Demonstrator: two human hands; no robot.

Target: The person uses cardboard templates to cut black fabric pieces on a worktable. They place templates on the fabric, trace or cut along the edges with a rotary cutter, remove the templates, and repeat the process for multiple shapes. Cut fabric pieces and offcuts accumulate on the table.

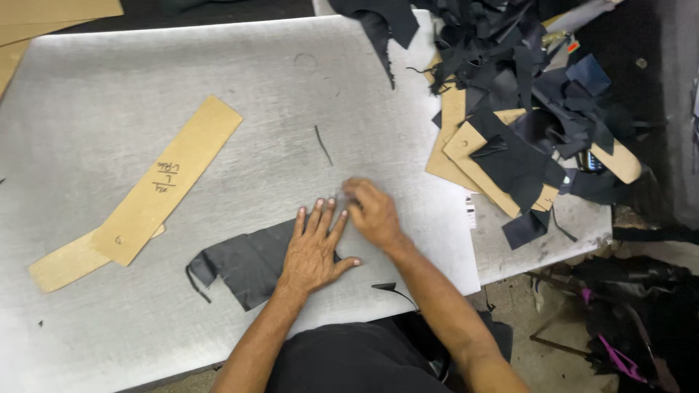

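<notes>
Fingers of the left hand (313, 251) lie spread and flat, pressing down a dark piece of leather (244, 266) on the white cutting board (218, 73). Just beside it the right hand (373, 212) is curled at the leather's upper edge — whether it grips anything I cannot tell, since it is blurred. Farther left lie two brown cardboard patterns (164, 182), overlapping. Beyond the right hand — a heap of black scraps (524, 80).

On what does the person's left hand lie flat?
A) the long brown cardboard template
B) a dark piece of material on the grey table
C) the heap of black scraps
B: the left hand is spread flat on the dark piece, far from the cardboard template and the scrap heap.
</notes>
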